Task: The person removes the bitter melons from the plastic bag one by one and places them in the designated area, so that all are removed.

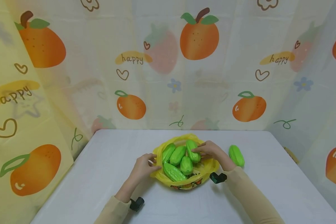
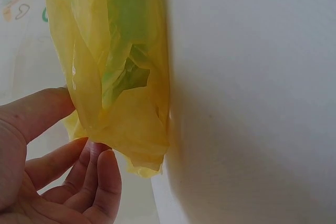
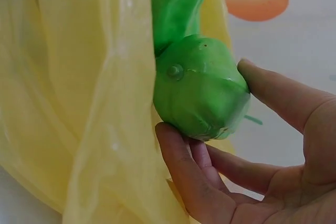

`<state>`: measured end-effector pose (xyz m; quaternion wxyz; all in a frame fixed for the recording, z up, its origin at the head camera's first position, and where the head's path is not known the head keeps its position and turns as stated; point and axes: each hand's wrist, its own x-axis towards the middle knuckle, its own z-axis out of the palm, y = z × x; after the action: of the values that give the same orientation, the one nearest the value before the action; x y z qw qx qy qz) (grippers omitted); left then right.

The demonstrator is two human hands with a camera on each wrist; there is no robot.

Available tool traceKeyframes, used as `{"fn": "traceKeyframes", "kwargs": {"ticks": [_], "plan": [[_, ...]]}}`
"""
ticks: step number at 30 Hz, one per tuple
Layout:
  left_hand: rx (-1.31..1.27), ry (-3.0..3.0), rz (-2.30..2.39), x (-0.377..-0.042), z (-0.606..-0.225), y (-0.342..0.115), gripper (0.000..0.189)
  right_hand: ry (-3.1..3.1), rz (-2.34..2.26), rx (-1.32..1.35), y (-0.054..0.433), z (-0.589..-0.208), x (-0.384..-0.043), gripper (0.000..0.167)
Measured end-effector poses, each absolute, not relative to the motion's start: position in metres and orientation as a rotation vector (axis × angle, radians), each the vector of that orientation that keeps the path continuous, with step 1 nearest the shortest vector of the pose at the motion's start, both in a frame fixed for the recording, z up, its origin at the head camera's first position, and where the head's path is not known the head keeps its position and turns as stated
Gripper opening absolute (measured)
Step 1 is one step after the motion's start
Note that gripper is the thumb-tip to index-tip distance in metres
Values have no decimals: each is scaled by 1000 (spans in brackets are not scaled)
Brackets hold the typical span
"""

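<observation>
Head view: thin yellow plastic bag with five glossy green ridged gourds, two bare hands attending

Bag: rolled low and wide at the centre of the frame, slightly below the middle, mouth upward; dark and red print along its near side. Green shows through the film in the left wrist view.

Gourds, inside: five, elongated, grouped toward the bag's left and upper parts.

Gourd, outside: one glossy green ridged single gourd, lying apart from the bag, right of centre.

Left hand: at the bag's left side; thumb and forefinger pinch a fold of the yellow film, remaining fingers curled below.

Right hand: at the bag's upper right; thumb on one side and fingers on the other, pinching the upper-right gourd, which lies within the bag against another green piece.

Sleeves: beige long sleeves, entering from the bottom edge, each with a small black wrist device beside the cuff.

Support: smooth white tabletop, across the lower half.

Backdrop: pale hanging sheet, printed with oranges, strawberries, hearts, blue flowers and the word "happy", filling the upper half and both sides.
</observation>
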<state>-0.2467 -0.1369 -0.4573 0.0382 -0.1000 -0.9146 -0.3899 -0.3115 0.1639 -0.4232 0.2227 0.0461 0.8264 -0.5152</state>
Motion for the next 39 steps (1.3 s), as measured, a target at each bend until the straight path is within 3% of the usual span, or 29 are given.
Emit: {"fn": "traceKeyframes", "kwargs": {"ticks": [39], "plan": [[-302, -2807, -1195, -249, -457, -136, 44, 2421, -1422, 100, 180, -398, -280, 71]]}}
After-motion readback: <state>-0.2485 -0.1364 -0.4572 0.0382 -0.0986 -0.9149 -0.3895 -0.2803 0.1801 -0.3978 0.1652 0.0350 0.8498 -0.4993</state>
